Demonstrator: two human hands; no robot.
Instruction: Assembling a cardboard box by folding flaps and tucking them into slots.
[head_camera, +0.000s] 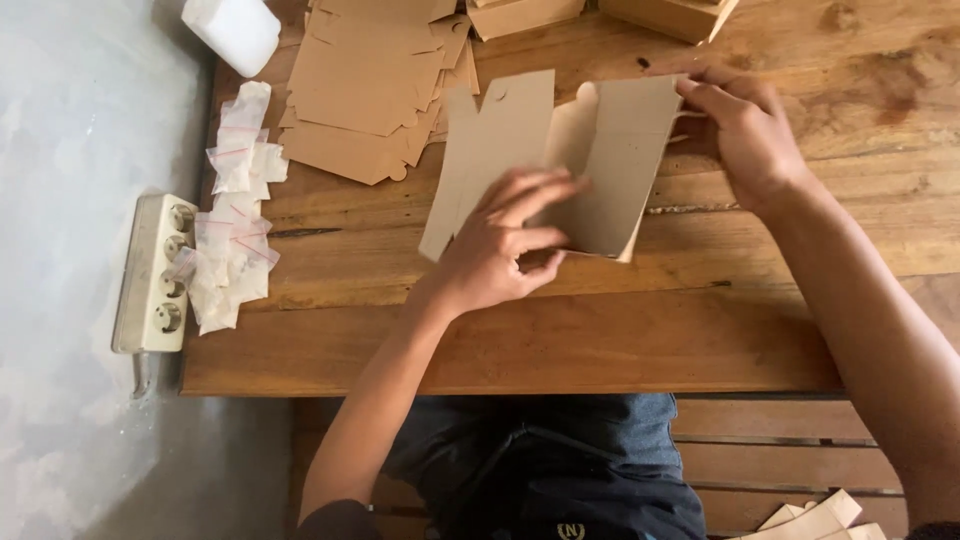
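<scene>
Gripping cardboard blank (560, 160) edges, fingers (535, 190)

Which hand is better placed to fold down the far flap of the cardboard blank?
Right, probably. The right hand already pinches the cardboard blank's far top corner, while the left hand steadies its near middle panel.

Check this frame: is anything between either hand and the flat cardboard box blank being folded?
Nothing visible. The left hand already grips the cardboard blank at its lower middle, and the right hand pinches its upper right corner. The stack of flat blanks and the small plastic bags lie off to the left on the wooden table.
</scene>
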